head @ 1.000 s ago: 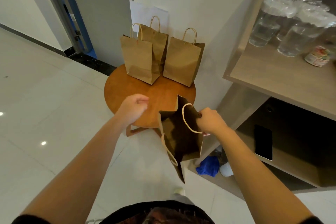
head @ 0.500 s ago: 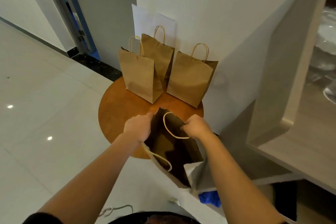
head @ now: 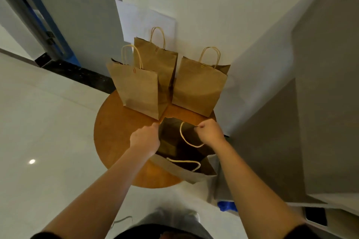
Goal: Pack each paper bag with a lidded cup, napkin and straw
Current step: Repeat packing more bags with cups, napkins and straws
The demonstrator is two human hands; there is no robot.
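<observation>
At frame centre, the left hand (head: 144, 138) and right hand (head: 210, 132) each grip opposite rims of the open bag (head: 180, 169), mouth upward between them on the surface (head: 116, 132).

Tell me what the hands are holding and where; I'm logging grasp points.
Both hold the open paper bag by its top rim: the left hand grips the left edge, the right hand the right edge by a handle.

The far half of the round wooden table (head: 116, 132) is blocked by three upright paper bags (head: 139, 87), standing close together against the wall (head: 213, 15). Bare tabletop is left at the left. The right side is closed off by a cabinet (head: 320, 103).
</observation>
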